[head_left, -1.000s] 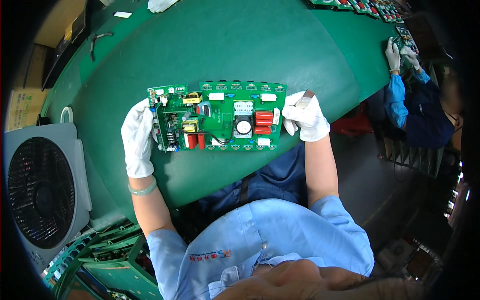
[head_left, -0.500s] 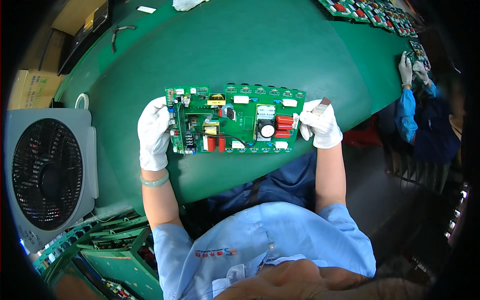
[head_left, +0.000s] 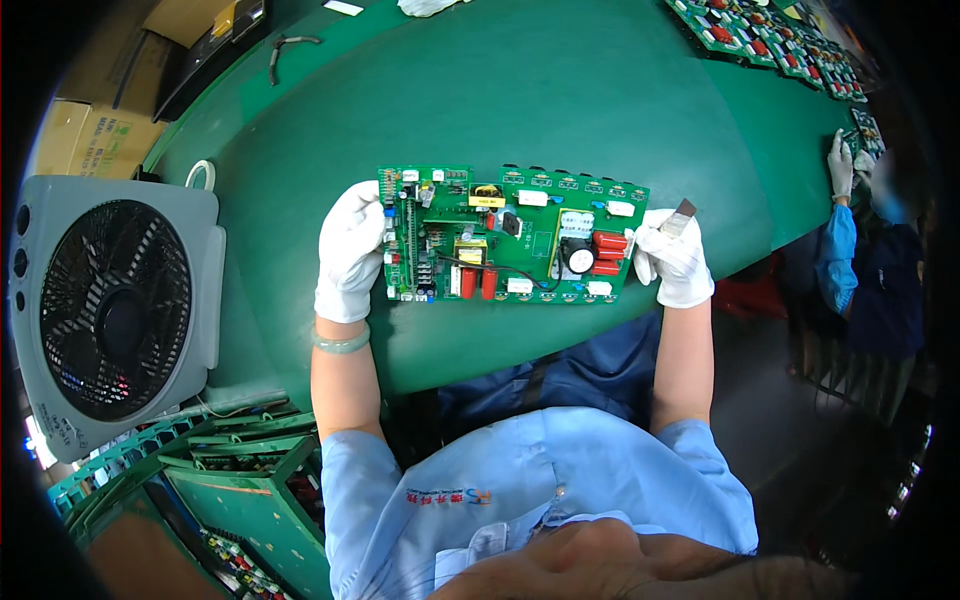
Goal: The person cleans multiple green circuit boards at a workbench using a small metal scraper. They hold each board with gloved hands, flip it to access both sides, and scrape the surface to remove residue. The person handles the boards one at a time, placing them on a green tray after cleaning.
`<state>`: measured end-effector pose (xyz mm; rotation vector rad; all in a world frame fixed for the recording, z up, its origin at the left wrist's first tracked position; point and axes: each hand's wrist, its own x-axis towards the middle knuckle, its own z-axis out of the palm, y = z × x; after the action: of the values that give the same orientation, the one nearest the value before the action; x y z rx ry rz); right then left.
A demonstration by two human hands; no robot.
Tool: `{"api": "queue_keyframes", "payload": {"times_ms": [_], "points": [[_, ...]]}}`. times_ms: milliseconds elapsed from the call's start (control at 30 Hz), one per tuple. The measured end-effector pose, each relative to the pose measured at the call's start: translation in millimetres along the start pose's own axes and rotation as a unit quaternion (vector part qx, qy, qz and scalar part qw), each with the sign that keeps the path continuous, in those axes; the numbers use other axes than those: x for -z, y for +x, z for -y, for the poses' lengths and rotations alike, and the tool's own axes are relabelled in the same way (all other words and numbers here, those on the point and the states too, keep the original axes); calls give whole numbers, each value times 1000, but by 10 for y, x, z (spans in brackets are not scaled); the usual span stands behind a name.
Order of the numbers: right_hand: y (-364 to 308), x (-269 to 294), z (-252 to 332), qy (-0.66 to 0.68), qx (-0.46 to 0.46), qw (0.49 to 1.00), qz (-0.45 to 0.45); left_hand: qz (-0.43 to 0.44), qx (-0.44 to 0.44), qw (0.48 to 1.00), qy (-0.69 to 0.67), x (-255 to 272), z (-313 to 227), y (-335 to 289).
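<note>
A green circuit board (head_left: pixel 540 245) is held level over the green table, its component side facing up. It carries red and white parts, a round black capacitor and a black cable. My left hand (head_left: pixel 350 252), in a white glove, is closed on the board's left edge. At the right edge, my gloved right hand (head_left: pixel 676 262) is closed around a small flat brush (head_left: pixel 678 220); its brown end points up and away from me. The fingertips of that hand also meet the board's edge. The brush's handle is hidden in the glove.
A grey box fan (head_left: pixel 120 310) stands at the left, near cardboard boxes (head_left: pixel 95 140). Pliers (head_left: pixel 285 55) lie at the far left. Rows of circuit boards (head_left: pixel 765 45) sit at the far right. A co-worker's gloved hands (head_left: pixel 845 165) handle another board. Green racks (head_left: pixel 235 510) stand lower left.
The whole view has shifted, so the hands, board and surroundings appear farther right. Both hands keep their grips, and the board stays much the same against the table.
</note>
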<state>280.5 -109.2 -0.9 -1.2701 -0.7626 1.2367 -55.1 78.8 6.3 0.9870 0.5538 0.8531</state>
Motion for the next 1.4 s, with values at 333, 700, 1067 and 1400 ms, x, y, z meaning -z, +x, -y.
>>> {"api": "queue_keyframes", "payload": {"times_ms": [333, 700, 1067, 1400], "points": [[24, -3, -58, 25, 3, 999, -22, 18, -3, 1000, -5, 16, 4, -12], [134, -134, -4, -20, -20, 998, -63, 13, 35, 999, -18, -47, 20, 3], [104, -31, -81, -45, 3, 998, -51, 55, 20, 997, -43, 3, 8, -18], [67, -80, -32, -42, 15, 998, -46, 81, 13, 995, -62, 89, 44, -17]]}}
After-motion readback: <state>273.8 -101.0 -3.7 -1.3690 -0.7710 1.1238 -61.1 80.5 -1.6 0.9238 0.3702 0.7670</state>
